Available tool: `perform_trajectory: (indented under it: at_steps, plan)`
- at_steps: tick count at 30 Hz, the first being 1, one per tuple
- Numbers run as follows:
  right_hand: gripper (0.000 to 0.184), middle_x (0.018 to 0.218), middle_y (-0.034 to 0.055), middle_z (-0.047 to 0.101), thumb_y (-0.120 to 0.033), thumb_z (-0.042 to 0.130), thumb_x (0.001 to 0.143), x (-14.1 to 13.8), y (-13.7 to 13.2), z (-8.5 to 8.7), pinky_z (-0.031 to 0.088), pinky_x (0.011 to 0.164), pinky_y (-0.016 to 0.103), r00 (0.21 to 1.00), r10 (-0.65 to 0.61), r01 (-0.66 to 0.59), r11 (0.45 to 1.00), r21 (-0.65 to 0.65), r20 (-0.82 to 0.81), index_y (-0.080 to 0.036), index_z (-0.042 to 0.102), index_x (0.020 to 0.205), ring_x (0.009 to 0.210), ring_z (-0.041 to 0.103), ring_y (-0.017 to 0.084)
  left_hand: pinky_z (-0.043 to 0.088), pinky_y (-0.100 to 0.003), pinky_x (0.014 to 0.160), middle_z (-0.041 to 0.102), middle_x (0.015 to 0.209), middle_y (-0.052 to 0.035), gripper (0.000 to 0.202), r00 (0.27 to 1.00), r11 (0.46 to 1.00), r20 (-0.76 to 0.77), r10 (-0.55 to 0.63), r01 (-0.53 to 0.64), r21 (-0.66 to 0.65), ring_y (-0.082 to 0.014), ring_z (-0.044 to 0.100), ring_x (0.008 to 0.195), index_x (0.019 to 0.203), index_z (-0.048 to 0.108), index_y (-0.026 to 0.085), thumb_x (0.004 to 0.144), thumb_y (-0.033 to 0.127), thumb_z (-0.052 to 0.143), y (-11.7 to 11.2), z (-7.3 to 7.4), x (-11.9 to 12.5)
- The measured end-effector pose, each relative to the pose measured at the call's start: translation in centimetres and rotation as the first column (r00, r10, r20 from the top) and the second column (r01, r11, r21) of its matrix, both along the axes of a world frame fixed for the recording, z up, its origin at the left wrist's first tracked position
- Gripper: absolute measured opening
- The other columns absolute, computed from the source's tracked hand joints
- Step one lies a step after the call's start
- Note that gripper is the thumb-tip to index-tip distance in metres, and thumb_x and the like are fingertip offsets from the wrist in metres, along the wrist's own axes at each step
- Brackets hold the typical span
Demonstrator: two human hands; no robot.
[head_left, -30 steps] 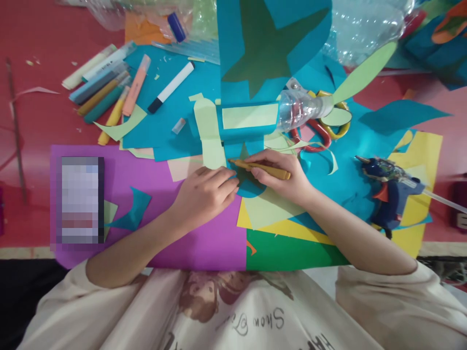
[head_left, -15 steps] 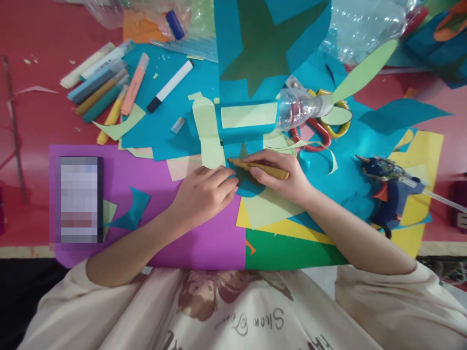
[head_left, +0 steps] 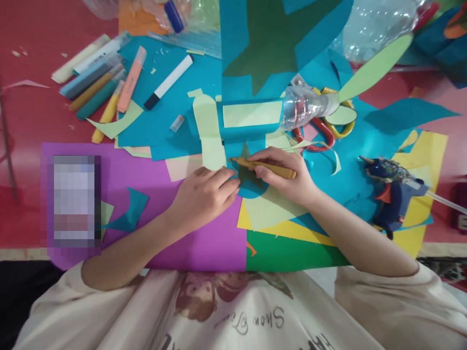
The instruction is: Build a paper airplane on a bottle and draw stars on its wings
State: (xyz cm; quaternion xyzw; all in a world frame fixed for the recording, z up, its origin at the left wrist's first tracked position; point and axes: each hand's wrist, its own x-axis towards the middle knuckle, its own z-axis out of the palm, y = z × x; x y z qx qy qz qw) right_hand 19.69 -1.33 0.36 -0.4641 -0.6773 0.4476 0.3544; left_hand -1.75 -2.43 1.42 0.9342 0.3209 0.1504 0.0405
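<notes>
My right hand (head_left: 288, 174) grips an ochre marker (head_left: 274, 168) between thumb and fingers, its tip on a small blue paper piece (head_left: 257, 191) with a rounded lower end. A dark green star (head_left: 249, 177) shows on that piece, partly behind the marker and fingers. My left hand (head_left: 208, 192) rests palm down, fingers lying over the piece's left edge. Just above its knuckles lies a pale green bottle-shaped cutout (head_left: 208, 129). Beyond the marker is a clear plastic bottle (head_left: 305, 108) wrapped in blue paper with a pale green strip (head_left: 252, 114).
Several markers (head_left: 97, 80) lie at upper left, and a phone-like device (head_left: 74, 199) with a blurred screen at left. Red-and-yellow-handled scissors (head_left: 318, 141) sit beside the bottle. A blue glue gun (head_left: 392, 197) lies at right. A large blue sheet with a dark green star (head_left: 272, 43) is at top.
The camera view has shifted slightly. My right hand and the marker have moved a little to the right, the tip staying near the piece's left edge. My left hand stays in place.
</notes>
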Motion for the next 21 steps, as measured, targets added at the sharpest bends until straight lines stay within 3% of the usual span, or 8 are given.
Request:
perform_trajectory:
  at_steps: [6,11,17,21]
  plan:
    - [0.020,0.084,0.0044,0.074,-0.037,0.061,0.088,0.04,0.01,-0.07,0.054,0.063,0.027,1.000,0.000,0.000,1.000,-0.018,0.011,-0.018,0.068,0.092,0.070,0.067,0.015,0.051,-0.032,0.069,0.072,0.093,-0.0049,0.015,1.000,1.000,0.014,0.002,-0.002,0.012,-0.0203,0.069,0.087,0.094,0.067,0.015,0.095,0.015,0.051,0.06,-0.06,0.01]
    - [0.019,0.085,0.0048,0.074,-0.034,0.060,0.088,0.14,0.02,-0.03,0.054,0.064,0.027,1.000,0.023,-0.023,1.000,-0.007,0.005,-0.018,0.069,0.090,0.071,0.068,0.015,0.052,-0.033,0.070,0.072,0.094,-0.0053,0.014,1.000,1.000,0.028,0.001,-0.001,0.015,-0.0206,0.069,0.087,0.092,0.067,0.015,0.095,0.014,0.053,0.06,-0.09,-0.03]
    - [0.018,0.087,0.0045,0.075,-0.032,0.062,0.086,0.00,-0.04,-0.11,0.055,0.063,0.027,1.000,-0.001,0.002,1.000,-0.028,0.010,-0.019,0.070,0.094,0.072,0.068,0.016,0.051,-0.033,0.068,0.072,0.092,-0.0053,0.017,1.000,1.000,0.009,0.006,-0.006,-0.002,-0.0205,0.069,0.086,0.093,0.067,0.016,0.096,0.016,0.050,-0.01,-0.12,-0.05]
    - [0.021,0.083,0.0038,0.074,-0.039,0.062,0.087,0.03,-0.16,-0.20,0.055,0.063,0.026,0.996,-0.065,0.062,0.997,-0.038,-0.066,-0.019,0.068,0.090,0.070,0.069,0.015,0.052,-0.032,0.070,0.072,0.094,-0.0053,0.016,1.000,1.000,0.026,0.002,-0.002,-0.001,-0.0202,0.069,0.086,0.094,0.067,0.015,0.096,0.016,0.051,0.03,-0.10,-0.09]
